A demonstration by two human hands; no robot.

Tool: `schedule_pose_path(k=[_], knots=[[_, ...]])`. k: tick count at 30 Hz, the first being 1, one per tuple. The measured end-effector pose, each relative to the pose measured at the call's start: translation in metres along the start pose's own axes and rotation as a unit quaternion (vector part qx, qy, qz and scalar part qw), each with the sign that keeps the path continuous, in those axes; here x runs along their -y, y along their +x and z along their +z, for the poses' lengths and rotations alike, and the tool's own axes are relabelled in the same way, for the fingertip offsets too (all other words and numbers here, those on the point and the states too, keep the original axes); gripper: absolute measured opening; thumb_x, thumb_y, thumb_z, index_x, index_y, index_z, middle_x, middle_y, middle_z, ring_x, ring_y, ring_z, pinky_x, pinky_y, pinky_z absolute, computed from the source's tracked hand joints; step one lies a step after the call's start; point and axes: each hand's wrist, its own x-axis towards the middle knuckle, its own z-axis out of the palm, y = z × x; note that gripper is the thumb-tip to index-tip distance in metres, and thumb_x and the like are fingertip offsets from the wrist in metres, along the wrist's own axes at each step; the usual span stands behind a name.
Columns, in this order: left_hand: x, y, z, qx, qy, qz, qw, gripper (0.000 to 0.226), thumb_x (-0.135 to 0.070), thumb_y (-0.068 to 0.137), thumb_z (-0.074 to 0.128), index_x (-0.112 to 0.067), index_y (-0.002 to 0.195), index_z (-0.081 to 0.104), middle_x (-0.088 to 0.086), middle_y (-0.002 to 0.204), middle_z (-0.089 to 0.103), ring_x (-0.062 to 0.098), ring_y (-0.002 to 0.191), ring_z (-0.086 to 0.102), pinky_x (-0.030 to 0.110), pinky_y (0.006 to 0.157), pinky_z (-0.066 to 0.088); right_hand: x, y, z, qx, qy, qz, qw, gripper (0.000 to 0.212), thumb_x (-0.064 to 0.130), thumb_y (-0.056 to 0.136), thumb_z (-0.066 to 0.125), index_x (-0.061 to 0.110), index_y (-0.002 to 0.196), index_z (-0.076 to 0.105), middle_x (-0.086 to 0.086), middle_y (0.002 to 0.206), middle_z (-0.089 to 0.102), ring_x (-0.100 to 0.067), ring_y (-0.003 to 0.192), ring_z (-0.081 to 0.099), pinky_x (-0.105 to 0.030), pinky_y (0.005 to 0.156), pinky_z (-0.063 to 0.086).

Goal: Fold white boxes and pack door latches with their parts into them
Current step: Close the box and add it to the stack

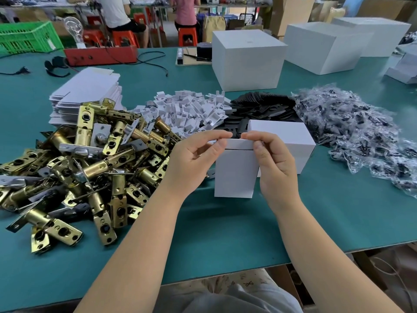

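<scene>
A small white box (235,172) stands upright on the green table (225,233) in front of me. My left hand (194,159) grips its top left edge, thumb on the front and fingers over the lid flap. My right hand (273,163) pinches the top right edge of the same flap. A heap of brass door latches (90,159) lies to the left. Behind the box sit small white card inserts (187,111), black plates (259,107) and bagged screws (361,136). Flat white box blanks (88,91) are stacked at the back left.
A second white box (288,141) stands just behind my right hand. Three large white cartons (248,62) stand at the back. A red device (101,55) with cables and a green crate (29,37) are far left. People sit on red stools beyond the table.
</scene>
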Motion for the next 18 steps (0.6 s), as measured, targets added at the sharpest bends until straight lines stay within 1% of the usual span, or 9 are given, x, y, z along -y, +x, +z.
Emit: schedule_pose_path(k=[2, 4, 5, 8, 9, 10, 12, 14, 18], knots=[[-0.001, -0.001, -0.002, 0.007, 0.002, 0.000, 1.000, 0.014, -0.029, 0.095, 0.059, -0.036, 0.103, 0.068, 0.015, 0.068, 0.058, 0.020, 0.053, 0.038, 0.027, 0.051, 0.031, 0.000, 0.000, -0.001, 0.004, -0.001, -0.001, 1.000, 0.022, 0.014, 0.097, 0.043, 0.026, 0.100, 0.061, 0.021, 0.100, 0.066, -0.002, 0.099, 0.058, -0.015, 0.086, 0.043], [-0.001, -0.001, -0.004, 0.010, 0.007, 0.005, 1.000, 0.016, -0.029, 0.094, 0.058, -0.038, 0.104, 0.067, 0.008, 0.067, 0.059, 0.006, 0.052, 0.038, 0.019, 0.052, 0.033, -0.001, -0.001, -0.001, 0.005, -0.006, -0.001, 1.000, 0.022, 0.015, 0.097, 0.043, 0.028, 0.101, 0.061, 0.021, 0.101, 0.066, -0.003, 0.100, 0.058, -0.016, 0.088, 0.043], [-0.001, -0.002, -0.005, 0.013, 0.010, 0.008, 1.000, 0.017, -0.028, 0.095, 0.059, -0.039, 0.104, 0.067, 0.005, 0.066, 0.060, 0.005, 0.052, 0.037, 0.016, 0.052, 0.032, -0.001, -0.001, -0.001, 0.005, -0.009, -0.001, 1.000, 0.022, 0.015, 0.097, 0.043, 0.029, 0.101, 0.061, 0.021, 0.101, 0.066, -0.002, 0.100, 0.058, -0.015, 0.088, 0.043], [0.000, -0.002, -0.006, 0.013, 0.005, 0.006, 1.000, 0.017, -0.027, 0.094, 0.061, -0.040, 0.103, 0.068, 0.012, 0.068, 0.062, 0.019, 0.054, 0.039, 0.017, 0.053, 0.032, 0.000, -0.003, -0.001, 0.006, -0.020, -0.008, 1.000, 0.024, 0.016, 0.098, 0.043, 0.034, 0.101, 0.060, 0.024, 0.102, 0.065, 0.000, 0.100, 0.058, -0.014, 0.088, 0.043], [0.000, -0.002, -0.005, 0.005, 0.000, 0.008, 1.000, 0.018, -0.024, 0.094, 0.063, -0.038, 0.102, 0.069, 0.009, 0.069, 0.064, 0.017, 0.055, 0.042, 0.017, 0.054, 0.034, 0.000, -0.003, -0.001, 0.007, -0.022, -0.011, 1.000, 0.025, 0.016, 0.098, 0.043, 0.035, 0.101, 0.059, 0.024, 0.102, 0.065, 0.000, 0.100, 0.058, -0.014, 0.087, 0.043], [0.000, -0.003, -0.004, -0.005, -0.006, 0.012, 1.000, 0.018, -0.021, 0.093, 0.064, -0.036, 0.101, 0.069, 0.001, 0.071, 0.068, 0.009, 0.056, 0.047, 0.015, 0.057, 0.037, 0.000, -0.004, -0.001, 0.007, -0.024, -0.014, 1.000, 0.025, 0.016, 0.099, 0.042, 0.035, 0.101, 0.059, 0.024, 0.103, 0.064, -0.001, 0.100, 0.058, -0.014, 0.088, 0.043], [0.000, -0.003, -0.001, -0.021, -0.011, 0.020, 1.000, 0.020, -0.017, 0.090, 0.065, -0.033, 0.100, 0.070, -0.015, 0.080, 0.072, 0.000, 0.069, 0.060, 0.013, 0.066, 0.046, 0.000, -0.004, -0.001, 0.009, -0.031, -0.021, 0.999, 0.025, 0.014, 0.099, 0.041, 0.033, 0.102, 0.058, 0.024, 0.103, 0.063, -0.001, 0.101, 0.057, -0.014, 0.088, 0.042], [0.000, -0.004, 0.001, -0.036, -0.003, 0.034, 0.999, 0.022, -0.014, 0.088, 0.066, -0.031, 0.103, 0.069, -0.016, 0.087, 0.071, -0.001, 0.077, 0.063, 0.014, 0.072, 0.049, 0.000, -0.003, 0.000, 0.011, -0.037, -0.023, 0.999, 0.026, 0.013, 0.099, 0.039, 0.032, 0.102, 0.056, 0.025, 0.103, 0.063, 0.001, 0.101, 0.056, -0.013, 0.088, 0.040], [0.002, -0.005, 0.005, -0.070, 0.034, 0.088, 0.993, 0.025, -0.008, 0.088, 0.066, -0.025, 0.106, 0.067, -0.017, 0.093, 0.068, -0.004, 0.082, 0.064, 0.012, 0.075, 0.049, 0.001, -0.003, 0.000, 0.010, -0.035, -0.013, 0.999, 0.024, 0.015, 0.099, 0.039, 0.032, 0.102, 0.057, 0.026, 0.101, 0.063, 0.001, 0.098, 0.057, -0.012, 0.086, 0.041]])
